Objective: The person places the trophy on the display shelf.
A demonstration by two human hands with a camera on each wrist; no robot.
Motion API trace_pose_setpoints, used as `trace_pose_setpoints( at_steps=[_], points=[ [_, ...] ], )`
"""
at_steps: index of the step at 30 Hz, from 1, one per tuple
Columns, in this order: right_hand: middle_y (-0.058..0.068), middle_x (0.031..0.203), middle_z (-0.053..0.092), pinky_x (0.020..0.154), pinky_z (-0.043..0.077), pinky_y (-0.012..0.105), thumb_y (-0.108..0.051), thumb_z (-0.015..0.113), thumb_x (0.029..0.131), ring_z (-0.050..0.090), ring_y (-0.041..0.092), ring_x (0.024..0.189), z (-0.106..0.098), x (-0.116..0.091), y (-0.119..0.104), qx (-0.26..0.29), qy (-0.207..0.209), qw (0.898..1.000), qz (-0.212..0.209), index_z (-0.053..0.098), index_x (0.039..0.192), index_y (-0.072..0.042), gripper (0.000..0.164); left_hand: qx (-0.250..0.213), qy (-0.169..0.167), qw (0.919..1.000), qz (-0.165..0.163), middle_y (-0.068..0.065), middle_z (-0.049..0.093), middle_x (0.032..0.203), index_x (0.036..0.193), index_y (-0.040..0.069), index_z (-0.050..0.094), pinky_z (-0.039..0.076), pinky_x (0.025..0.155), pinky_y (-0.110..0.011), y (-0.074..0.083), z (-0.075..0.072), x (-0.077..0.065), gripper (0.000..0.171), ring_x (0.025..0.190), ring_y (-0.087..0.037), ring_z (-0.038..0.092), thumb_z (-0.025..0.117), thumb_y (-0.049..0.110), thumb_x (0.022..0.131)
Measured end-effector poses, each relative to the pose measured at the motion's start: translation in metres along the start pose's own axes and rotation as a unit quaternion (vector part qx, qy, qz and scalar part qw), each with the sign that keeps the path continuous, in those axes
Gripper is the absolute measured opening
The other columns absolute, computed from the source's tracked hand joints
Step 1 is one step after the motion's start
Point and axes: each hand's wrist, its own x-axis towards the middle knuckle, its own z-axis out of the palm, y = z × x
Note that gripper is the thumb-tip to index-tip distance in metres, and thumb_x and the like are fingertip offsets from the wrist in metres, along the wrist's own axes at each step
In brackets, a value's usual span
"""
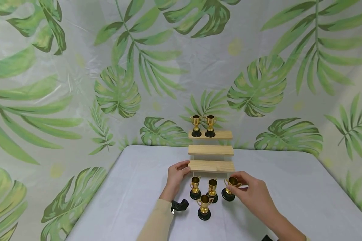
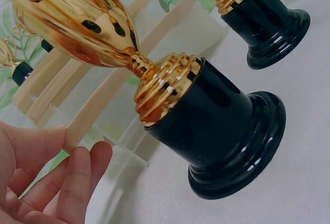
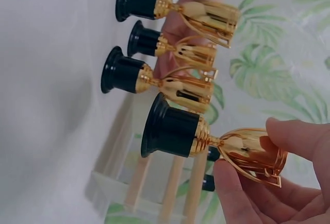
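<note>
My right hand [image 1: 253, 189] pinches a small gold trophy cup [image 3: 252, 152] with a black base between thumb and fingers, at the right of the group. With thumb and fingertips, my left hand [image 1: 176, 174] grips the left end of the lowest wooden step [image 1: 211, 166] of a three-step display stand. Between the hands, several similar trophies stand upright on the table, among them a front one [image 1: 204, 207], a left one [image 1: 195, 188] and a middle one [image 1: 212, 190]. Two more trophies, a left [image 1: 196, 126] and a right [image 1: 210, 126], stand on the top step.
The stand has pale wooden steps, including a middle step [image 1: 211, 150], on translucent side supports [image 2: 129, 154]. A white cloth covers the table [image 1: 144, 177]. Behind it hangs a leaf-patterned sheet [image 1: 169, 83]. A black wrist device [image 1: 180, 205] sits beside the front trophy.
</note>
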Motion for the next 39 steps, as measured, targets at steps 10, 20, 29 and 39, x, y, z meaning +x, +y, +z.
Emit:
trace_pose_setpoints(
  at_steps=[10,20,29,39],
  points=[
    [-0.005,0.099,0.069,0.069,0.059,0.021,-0.015,0.087,0.08,0.068,0.014,0.088,-0.006,0.008,-0.005,-0.007,0.015,1.0,-0.025,0.07,0.112,-0.016,0.036,-0.007,-0.003,1.0,0.006,-0.019,0.067,0.124,0.123,0.0,0.071,0.058,0.088,-0.035,-0.005,-0.002,0.001,0.033,0.102,-0.02,0.069,0.073,0.0,0.09],
    [-0.006,0.104,0.068,0.072,0.057,0.018,-0.019,0.086,0.082,0.069,0.014,0.09,-0.013,0.015,-0.009,-0.001,0.027,0.999,-0.034,0.07,0.117,-0.017,0.038,-0.01,-0.003,0.9999,0.009,-0.02,0.067,0.123,0.123,-0.002,0.07,0.057,0.092,-0.042,-0.005,-0.002,0.001,0.033,0.101,-0.021,0.069,0.073,-0.002,0.09],
    [-0.006,0.102,0.069,0.072,0.058,0.018,-0.023,0.084,0.085,0.068,0.013,0.09,-0.016,0.02,-0.013,0.0,0.035,0.999,-0.038,0.068,0.119,-0.019,0.037,-0.013,-0.002,0.9999,0.002,-0.02,0.067,0.123,0.123,-0.001,0.071,0.057,0.091,-0.04,-0.005,-0.001,0.002,0.033,0.102,-0.02,0.069,0.073,-0.002,0.09],
    [-0.007,0.101,0.068,0.072,0.057,0.017,-0.023,0.084,0.085,0.068,0.013,0.089,-0.021,0.029,-0.019,0.003,0.056,0.996,-0.063,0.069,0.115,-0.02,0.034,-0.012,-0.009,0.9999,-0.002,-0.023,0.066,0.124,0.125,-0.005,0.068,0.057,0.092,-0.04,0.007,0.001,-0.006,0.033,0.101,-0.022,0.069,0.069,-0.005,0.092]
  ],
)
